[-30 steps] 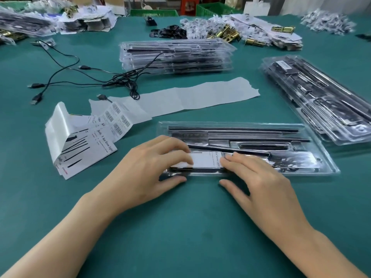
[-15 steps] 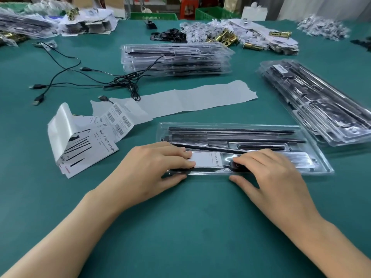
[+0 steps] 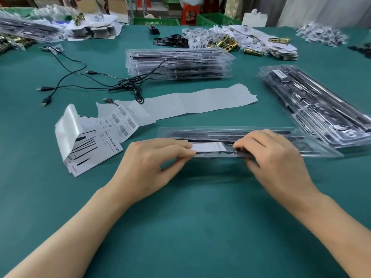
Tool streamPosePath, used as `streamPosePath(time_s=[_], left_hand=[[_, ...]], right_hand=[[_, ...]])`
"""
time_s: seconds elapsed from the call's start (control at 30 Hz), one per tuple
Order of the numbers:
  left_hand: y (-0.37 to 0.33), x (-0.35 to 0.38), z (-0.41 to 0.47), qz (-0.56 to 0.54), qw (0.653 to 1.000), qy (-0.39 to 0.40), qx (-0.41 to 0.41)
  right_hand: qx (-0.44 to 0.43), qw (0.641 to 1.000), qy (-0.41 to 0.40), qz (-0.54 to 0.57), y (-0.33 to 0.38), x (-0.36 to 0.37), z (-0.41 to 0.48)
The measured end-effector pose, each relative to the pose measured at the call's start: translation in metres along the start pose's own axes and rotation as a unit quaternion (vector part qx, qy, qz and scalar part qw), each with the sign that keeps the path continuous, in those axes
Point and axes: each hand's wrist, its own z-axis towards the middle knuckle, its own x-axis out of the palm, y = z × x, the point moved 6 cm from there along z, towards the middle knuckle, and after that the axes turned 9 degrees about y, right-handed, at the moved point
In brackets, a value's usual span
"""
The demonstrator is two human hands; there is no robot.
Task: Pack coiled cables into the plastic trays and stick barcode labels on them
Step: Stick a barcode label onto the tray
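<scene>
While stacked trays (image 3: 178, 63), loose cables (image 3: 80, 77) and label sheets (image 3: 120, 121) crowd the green bench (image 3: 180, 227), left hand (image 3: 148, 163) and right hand (image 3: 275, 157) each pinch the clear tray (image 3: 200, 133) by its near edge, flanking the white label (image 3: 208, 147).

teal table (image 3: 180, 227), black cables (image 3: 80, 77), white label (image 3: 208, 147).

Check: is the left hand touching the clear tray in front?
Touching. The head view shows the left hand pinching the tray by its near edge, fingers on top beside the white label, thumb underneath.
</scene>
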Motion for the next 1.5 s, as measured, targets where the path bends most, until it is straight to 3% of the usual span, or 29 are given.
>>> streamPosePath(time_s=[0.2, 0.37, 0.47, 0.57, 0.63, 0.73, 0.83, 0.97, 1.1, 1.17, 1.23, 1.3, 1.4, 1.5], left_hand=[[0.0, -0.025, 0.001, 0.02, 0.991, -0.135, -0.003], [0.011, -0.056, -0.014, -0.005, 0.94, -0.327, -0.094], [0.021, -0.048, -0.015, -0.057, 0.936, -0.312, -0.153], [0.033, -0.025, -0.01, -0.158, 0.935, -0.218, -0.229], [0.039, -0.006, -0.009, -0.236, 0.919, -0.143, -0.283], [0.044, 0.011, -0.01, -0.317, 0.892, -0.066, -0.314], [0.044, 0.014, -0.01, -0.324, 0.894, -0.034, -0.306], [0.052, -0.002, -0.01, -0.276, 0.906, -0.055, -0.317], [0.057, -0.021, -0.006, -0.214, 0.926, -0.077, -0.3], [0.053, -0.02, -0.005, -0.173, 0.939, -0.056, -0.29], [0.044, -0.011, -0.003, -0.12, 0.959, 0.0, -0.255], [0.034, 0.001, -0.001, -0.071, 0.973, 0.08, -0.205], [0.029, 0.012, -0.004, 0.002, 0.972, 0.16, -0.171], [0.033, 0.015, -0.007, 0.025, 0.969, 0.185, -0.163]], right_hand=[[-0.036, 0.997, -0.061, -0.006, 0.007, -0.022, 0.019], [0.018, 0.999, -0.037, 0.024, 0.014, -0.049, 0.051], [0.074, 0.994, -0.023, 0.077, 0.017, -0.074, 0.077], [0.154, 0.971, 0.005, 0.183, 0.009, -0.093, 0.108], [0.237, 0.901, 0.043, 0.36, -0.006, -0.089, 0.123], [0.341, 0.74, 0.118, 0.568, -0.014, -0.059, 0.127], [0.401, 0.657, 0.108, 0.629, -0.018, -0.022, 0.109], [0.459, 0.571, 0.068, 0.677, -0.017, 0.03, 0.065], [0.504, 0.447, -0.045, 0.738, -0.009, 0.059, 0.032], [0.519, 0.427, -0.081, 0.736, -0.005, 0.065, 0.025], [0.532, 0.446, -0.074, 0.716, -0.001, 0.068, 0.02], [0.538, 0.442, -0.084, 0.713, 0.002, 0.071, 0.014], [0.515, 0.423, -0.086, 0.74, 0.01, 0.062, 0.006], [0.477, 0.416, -0.051, 0.773, 0.013, 0.051, -0.013]])
